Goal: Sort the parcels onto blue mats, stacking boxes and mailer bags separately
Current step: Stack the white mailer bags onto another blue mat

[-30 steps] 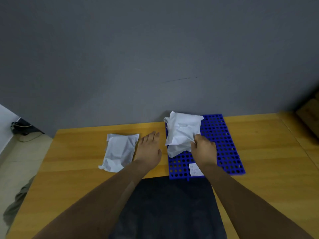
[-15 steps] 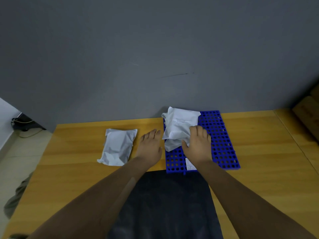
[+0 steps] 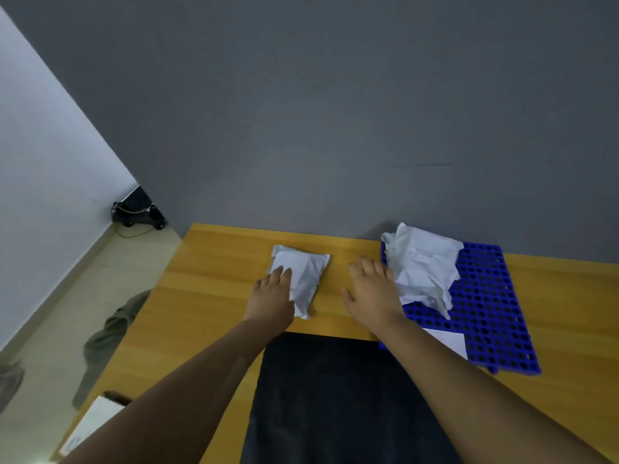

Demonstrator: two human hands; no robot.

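my left hand (image 3: pixel 273 294) flat on mailer bag (image 3: pixel 305 275) | right hand (image 3: pixel 372 291) spread, empty | risk: slick bag slips, misses blue mat (image 3: pixel 487 298) beside right hand

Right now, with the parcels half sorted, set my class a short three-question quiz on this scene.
1. True or false: the smooth mailer bag lies on the bare table, off the blue mat.
2. Besides the crumpled mailer bag, what white thing lies on the mat?
3. The left hand rests on: A the smooth bag; B the crumpled bag; C the mat.
Key: 1 true; 2 a paper label; 3 A.
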